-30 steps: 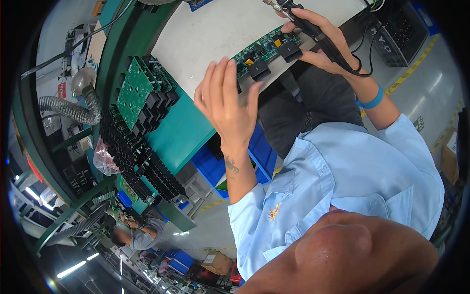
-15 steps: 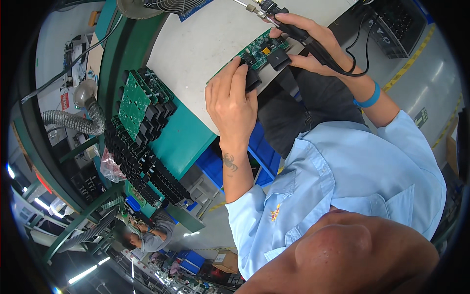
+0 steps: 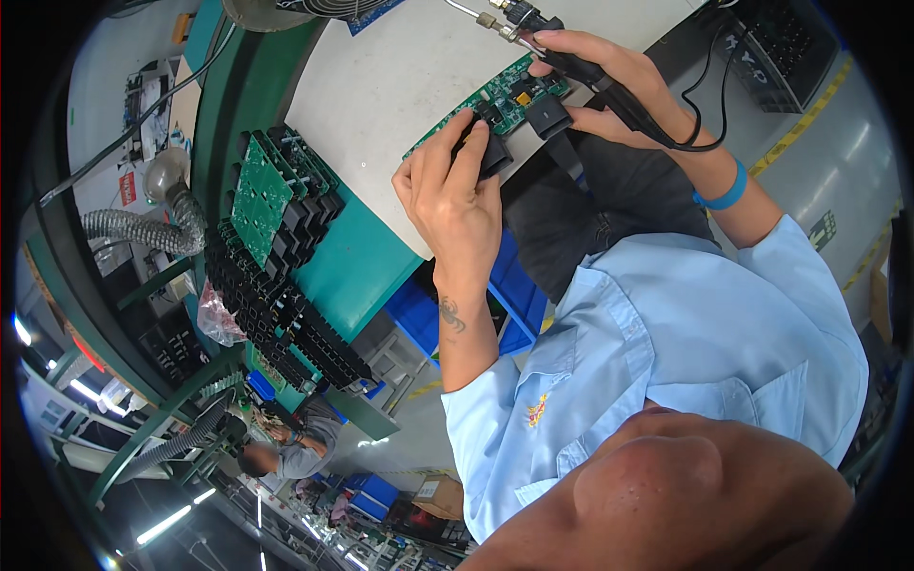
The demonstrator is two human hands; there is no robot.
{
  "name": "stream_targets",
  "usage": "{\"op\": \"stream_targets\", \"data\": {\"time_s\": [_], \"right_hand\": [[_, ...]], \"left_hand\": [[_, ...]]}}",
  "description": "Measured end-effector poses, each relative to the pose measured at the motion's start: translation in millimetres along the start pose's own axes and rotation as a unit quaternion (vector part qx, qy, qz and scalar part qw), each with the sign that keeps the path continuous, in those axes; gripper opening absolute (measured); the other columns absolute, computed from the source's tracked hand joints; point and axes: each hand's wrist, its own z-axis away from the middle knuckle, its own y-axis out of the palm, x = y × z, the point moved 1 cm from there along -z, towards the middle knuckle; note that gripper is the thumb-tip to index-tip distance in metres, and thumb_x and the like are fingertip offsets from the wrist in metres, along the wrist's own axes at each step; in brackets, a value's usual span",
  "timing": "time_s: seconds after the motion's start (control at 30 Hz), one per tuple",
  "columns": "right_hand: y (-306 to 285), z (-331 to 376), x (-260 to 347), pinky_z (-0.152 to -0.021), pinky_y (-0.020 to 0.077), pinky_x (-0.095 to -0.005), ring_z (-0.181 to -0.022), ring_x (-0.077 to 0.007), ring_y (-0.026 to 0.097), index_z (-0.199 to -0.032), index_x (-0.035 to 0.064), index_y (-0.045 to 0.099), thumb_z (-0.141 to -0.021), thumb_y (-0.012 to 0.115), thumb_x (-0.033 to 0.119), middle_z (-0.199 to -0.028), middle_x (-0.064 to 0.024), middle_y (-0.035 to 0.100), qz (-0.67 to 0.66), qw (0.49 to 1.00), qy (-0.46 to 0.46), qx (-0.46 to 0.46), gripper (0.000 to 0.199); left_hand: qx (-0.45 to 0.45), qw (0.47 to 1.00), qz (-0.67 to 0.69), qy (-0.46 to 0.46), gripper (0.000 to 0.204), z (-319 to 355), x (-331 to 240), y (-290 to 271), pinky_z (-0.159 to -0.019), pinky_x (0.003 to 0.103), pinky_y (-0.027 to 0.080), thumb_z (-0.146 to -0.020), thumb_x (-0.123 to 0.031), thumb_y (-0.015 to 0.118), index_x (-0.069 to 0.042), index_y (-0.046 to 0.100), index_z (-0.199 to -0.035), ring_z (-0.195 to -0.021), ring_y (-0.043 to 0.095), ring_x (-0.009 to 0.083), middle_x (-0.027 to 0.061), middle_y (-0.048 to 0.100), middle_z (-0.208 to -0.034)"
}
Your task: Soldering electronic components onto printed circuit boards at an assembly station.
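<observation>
A green circuit board [image 3: 509, 92] lies at the near edge of the pale work mat [image 3: 367, 105]. Two black housings stick out from it: one connector [image 3: 547, 117] near my right hand and another connector [image 3: 494, 158] by my left fingers. My left hand [image 3: 447, 195] grips the board at its left end, fingers curled over the connector. My right hand [image 3: 624, 81] is closed round a soldering iron [image 3: 583, 71] with a black handle, a metal tube and a trailing black cable. The iron's tip is not clearly visible.
Left of the mat, boards with black connectors [image 3: 276, 209] stand stacked on a teal bench [image 3: 347, 276]. A long row of black connectors [image 3: 295, 324] runs beside them. A flexible duct [image 3: 143, 231], a fan [image 3: 343, 8] and blue bins [image 3: 509, 285] are around. A co-worker [image 3: 295, 452] sits farther off.
My left fingers have shifted slightly on the board and spread a little, with the hand a touch lower. The right hand and the iron have barely moved. The view has shifted slightly.
</observation>
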Motion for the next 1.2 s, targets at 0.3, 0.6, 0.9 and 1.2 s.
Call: {"op": "stream_targets", "data": {"time_s": [0.3,0.6,0.9,1.2], "right_hand": [[-2,-1,-1,-0.095,0.0577,-0.0317,-0.106,-0.0225,0.073,-0.144,0.0048,0.053,-0.068,0.081,-0.005,-0.119,-0.0109,0.074,0.047,0.998,-0.030,0.017,0.081],[-1,-1,2,-0.091,0.0578,-0.0301,-0.104,-0.0223,0.073,-0.141,0.0046,0.056,-0.073,0.082,-0.001,-0.119,-0.0123,0.074,0.060,0.997,-0.035,0.019,0.073],[5,6,-8,-0.094,0.0551,-0.0350,-0.106,-0.0263,0.069,-0.142,-0.0035,0.053,-0.083,0.081,0.012,-0.127,-0.0179,0.067,0.006,1.000,0.012,0.010,0.067],[1,15,-22,-0.094,0.0551,-0.0357,-0.106,-0.0263,0.070,-0.142,-0.0045,0.052,-0.085,0.082,0.016,-0.125,-0.0182,0.066,0.026,0.996,0.081,0.037,0.068]], "left_hand": [[0.022,0.999,0.031,-0.008,0.050,0,1,-2,-0.100,0.037,0.033,-0.070,0.011,0.070,-0.011,0.077,-0.115,-0.104,0.060,0.0170,0.0002,0.069,-0.127],[0.025,0.999,-0.011,0.029,0.049,0,7,0,-0.095,0.037,0.032,-0.073,0.012,0.069,-0.012,0.077,-0.115,-0.102,0.059,0.0173,0.0011,0.066,-0.129],[0.022,0.998,0.056,0.018,0.053,0,10,-8,-0.102,0.039,0.037,-0.073,0.009,0.073,-0.009,0.071,-0.123,-0.112,0.060,0.0212,0.0047,0.065,-0.133],[-0.032,0.995,0.082,-0.054,0.055,23,29,-17,-0.109,0.038,0.040,-0.074,-0.002,0.081,-0.002,0.064,-0.127,-0.122,0.060,0.0275,0.0105,0.065,-0.136]]}}
